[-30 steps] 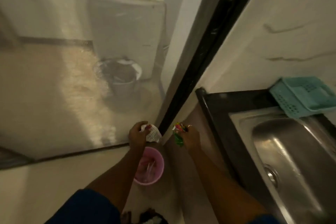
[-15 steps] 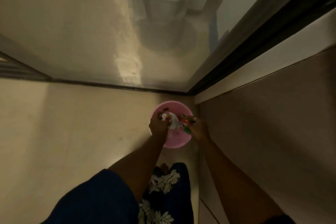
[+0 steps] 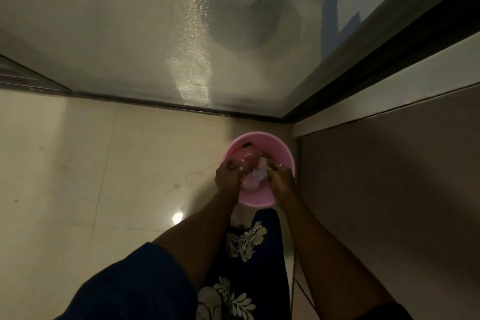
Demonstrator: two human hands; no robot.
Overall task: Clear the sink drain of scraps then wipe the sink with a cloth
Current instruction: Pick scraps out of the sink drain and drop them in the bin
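A small pink bin (image 3: pixel 281 149) stands on the floor by the cabinet corner. Both my hands reach down into its mouth. My left hand (image 3: pixel 228 174) is at the bin's left rim, fingers curled over clear plastic inside. My right hand (image 3: pixel 281 176), with a ring on one finger, is at the right rim. A crumpled white scrap (image 3: pixel 260 171) lies between the two hands inside the bin, touching my right fingers. Motion blur hides whether either hand grips anything. The sink and cloth are out of view.
A brown cabinet front (image 3: pixel 389 189) runs along the right. A frosted glass door (image 3: pixel 130 34) on a dark floor track (image 3: pixel 155 104) closes off the far side. Pale floor tiles (image 3: pixel 78 176) lie to the left. My dark floral clothing (image 3: pixel 246 267) hangs below my arms.
My view tipped from the sink down to the floor. Both hands, carrying a white scrap and a colourful wrapper, dropped into the pink bin; the colourful wrapper is no longer visible.
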